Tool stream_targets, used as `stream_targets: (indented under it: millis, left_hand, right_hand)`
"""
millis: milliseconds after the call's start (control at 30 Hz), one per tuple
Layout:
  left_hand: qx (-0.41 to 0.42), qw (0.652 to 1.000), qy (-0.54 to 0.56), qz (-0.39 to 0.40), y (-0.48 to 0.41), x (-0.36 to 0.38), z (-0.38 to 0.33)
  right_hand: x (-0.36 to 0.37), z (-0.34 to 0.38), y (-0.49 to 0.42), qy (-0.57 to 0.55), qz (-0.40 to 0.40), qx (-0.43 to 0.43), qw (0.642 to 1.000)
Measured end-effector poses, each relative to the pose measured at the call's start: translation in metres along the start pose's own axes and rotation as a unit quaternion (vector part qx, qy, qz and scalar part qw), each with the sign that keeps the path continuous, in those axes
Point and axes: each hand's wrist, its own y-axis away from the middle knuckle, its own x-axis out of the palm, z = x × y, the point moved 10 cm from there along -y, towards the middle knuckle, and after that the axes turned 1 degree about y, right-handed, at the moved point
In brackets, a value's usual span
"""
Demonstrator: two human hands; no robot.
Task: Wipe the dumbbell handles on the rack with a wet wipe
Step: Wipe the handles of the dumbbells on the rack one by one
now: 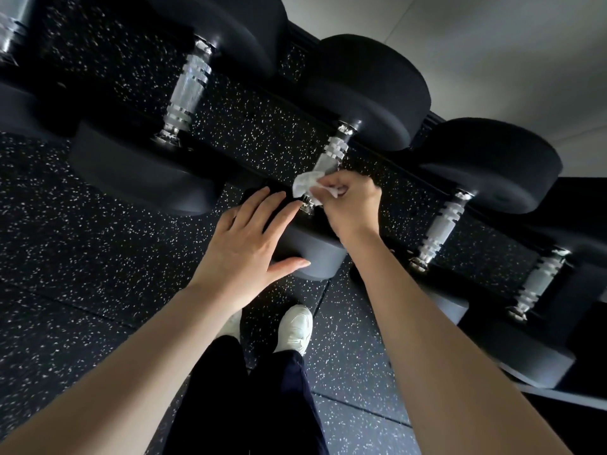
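Head view shows five knurled silver dumbbell handles (187,87), running from ten o'clock to four o'clock. My right hand (351,205) pinches one crumpled white wet wipe (305,183) against the middle handle (332,152), just off centre toward twelve o'clock. My left hand (243,244), fingers straight and spread, rests on that dumbbell's near head (315,254). My two white shoes (295,330) stand at six o'clock.

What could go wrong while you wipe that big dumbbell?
The dumbbell could roll forward: the left hand only rests flat on its near head, and the white shoes stand right below. Also, the right hand pinches the wet wipe in a small bunch at the near end of the handle, so its far part may get missed.
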Motion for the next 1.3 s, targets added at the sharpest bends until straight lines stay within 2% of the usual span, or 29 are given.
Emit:
stream_targets:
  millis: [233,600,733,1067,1300]
  left_hand:
    - [0.001,1.000,-0.003,0.000,0.000,-0.001,-0.001]
    - [0.002,1.000,0.001,-0.004,0.000,-0.003,-0.001]
    - [0.000,1.000,-0.001,-0.007,0.000,-0.002,-0.001]
    - [-0.002,1.000,-0.007,0.001,0.000,0.000,-0.001]
    - [0.005,1.000,-0.009,-0.001,-0.001,0.000,-0.001]
  right_hand:
    - [0.012,-0.014,0.010,-0.041,0.054,0.064,0.996]
    - [0.011,-0.035,0.014,-0.066,0.070,0.103,0.990]
    - [0.010,-0.037,0.016,-0.112,0.069,0.106,0.986]
    - [0.009,-0.048,0.015,-0.205,0.001,0.150,0.967]
    - [-0.011,-0.043,-0.007,-0.233,-0.099,0.172,0.952]
